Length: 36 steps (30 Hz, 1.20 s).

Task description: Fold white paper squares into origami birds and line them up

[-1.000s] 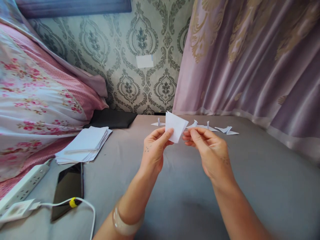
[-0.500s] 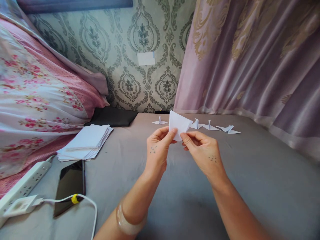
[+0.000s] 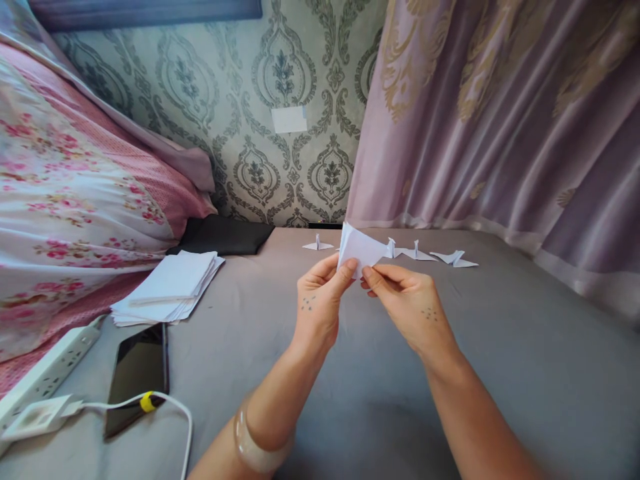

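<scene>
Between my two hands a folded piece of white paper (image 3: pixel 364 245) is held up above the grey sheet (image 3: pixel 320 407). My left hand (image 3: pixel 320 293) pinches its lower left side, thumb in front and fingers behind. The lower right edge is gripped between thumb and fingers of my right hand (image 3: pixel 403 297). Layers of the paper stand slightly apart along its left edge. Behind it, small folded paper cranes stand in a row: one (image 3: pixel 318 244) to the left, others (image 3: pixel 417 252) to the right, the farthest (image 3: pixel 455 259) at the right end. The held paper partly covers the row.
At left lie a stack of white paper (image 3: pixel 167 283), a black flat case (image 3: pixel 225 235), a dark phone (image 3: pixel 137 373), a power strip (image 3: pixel 55 363) and a charger (image 3: pixel 40 417) with a white cable (image 3: pixel 187 427). A curtain (image 3: pixel 475 133) hangs at right, floral fabric (image 3: pixel 75 200) at left.
The folded paper has turned slightly in my fingers, and its layers at the left edge have spread a little. Both hands keep their pinch. The view has shifted slightly.
</scene>
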Each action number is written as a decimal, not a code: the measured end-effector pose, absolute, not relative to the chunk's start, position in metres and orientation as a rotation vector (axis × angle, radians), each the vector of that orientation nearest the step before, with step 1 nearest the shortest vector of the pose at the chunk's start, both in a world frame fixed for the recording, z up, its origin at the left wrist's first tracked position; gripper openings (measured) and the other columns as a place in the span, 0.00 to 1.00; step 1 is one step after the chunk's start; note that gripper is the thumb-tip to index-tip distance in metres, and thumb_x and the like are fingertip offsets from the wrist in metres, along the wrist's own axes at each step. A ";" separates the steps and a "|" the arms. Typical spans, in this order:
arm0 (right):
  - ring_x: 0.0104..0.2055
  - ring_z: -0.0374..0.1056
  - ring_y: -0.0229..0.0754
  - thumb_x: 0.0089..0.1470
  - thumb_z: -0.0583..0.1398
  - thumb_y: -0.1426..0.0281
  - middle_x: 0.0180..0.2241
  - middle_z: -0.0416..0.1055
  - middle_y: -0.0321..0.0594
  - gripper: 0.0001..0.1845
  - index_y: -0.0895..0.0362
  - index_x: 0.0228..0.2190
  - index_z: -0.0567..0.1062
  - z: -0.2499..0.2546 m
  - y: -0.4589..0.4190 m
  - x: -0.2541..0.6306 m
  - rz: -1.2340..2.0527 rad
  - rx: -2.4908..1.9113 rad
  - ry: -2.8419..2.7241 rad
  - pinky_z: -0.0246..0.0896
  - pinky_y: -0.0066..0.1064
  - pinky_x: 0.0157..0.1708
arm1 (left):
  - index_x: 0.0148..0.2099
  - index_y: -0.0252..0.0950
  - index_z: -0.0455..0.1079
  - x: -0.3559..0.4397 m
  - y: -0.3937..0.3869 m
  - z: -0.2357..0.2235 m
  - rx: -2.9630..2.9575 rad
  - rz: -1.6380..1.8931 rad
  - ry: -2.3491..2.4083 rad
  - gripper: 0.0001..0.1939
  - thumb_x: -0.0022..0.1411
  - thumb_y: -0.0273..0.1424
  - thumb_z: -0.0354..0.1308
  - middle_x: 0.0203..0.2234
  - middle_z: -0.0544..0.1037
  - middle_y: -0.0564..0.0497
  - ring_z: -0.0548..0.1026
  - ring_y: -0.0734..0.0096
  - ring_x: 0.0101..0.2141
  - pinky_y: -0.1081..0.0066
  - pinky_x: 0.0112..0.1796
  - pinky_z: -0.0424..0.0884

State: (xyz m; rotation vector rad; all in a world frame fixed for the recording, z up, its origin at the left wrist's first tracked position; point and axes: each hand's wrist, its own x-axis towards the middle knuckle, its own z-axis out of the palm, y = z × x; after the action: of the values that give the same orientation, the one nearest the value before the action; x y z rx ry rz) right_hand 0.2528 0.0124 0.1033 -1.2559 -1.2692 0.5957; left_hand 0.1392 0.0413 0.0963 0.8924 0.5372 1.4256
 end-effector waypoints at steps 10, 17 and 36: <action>0.32 0.75 0.43 0.48 0.66 0.57 0.29 0.78 0.41 0.17 0.58 0.34 0.78 0.108 0.009 0.247 0.633 -1.185 -1.120 0.72 0.34 0.30 | 0.41 0.38 0.80 0.138 0.045 0.093 1.028 1.510 0.569 0.11 0.53 0.32 0.68 0.35 0.83 0.50 0.78 0.70 0.36 0.68 0.43 0.73; 0.28 0.74 0.41 0.53 0.62 0.55 0.27 0.78 0.40 0.17 0.57 0.28 0.79 0.111 0.005 0.252 0.487 -1.306 -1.192 0.69 0.31 0.28 | 0.42 0.39 0.80 0.137 0.046 0.093 1.060 1.493 0.549 0.12 0.53 0.32 0.68 0.37 0.83 0.50 0.78 0.70 0.37 0.70 0.43 0.73; 0.38 0.76 0.41 0.53 0.64 0.66 0.39 0.78 0.39 0.17 0.53 0.45 0.72 0.106 0.002 0.238 0.037 -1.180 -1.192 0.73 0.34 0.38 | 0.45 0.39 0.78 0.137 0.049 0.092 0.934 1.390 0.487 0.13 0.59 0.37 0.63 0.41 0.80 0.50 0.76 0.70 0.40 0.66 0.43 0.76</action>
State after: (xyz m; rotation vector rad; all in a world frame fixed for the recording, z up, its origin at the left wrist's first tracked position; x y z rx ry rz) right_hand 0.2382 0.0018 0.1059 -1.1799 -1.1924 0.0373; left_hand 0.1368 0.0487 0.0923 0.9343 0.4871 1.3904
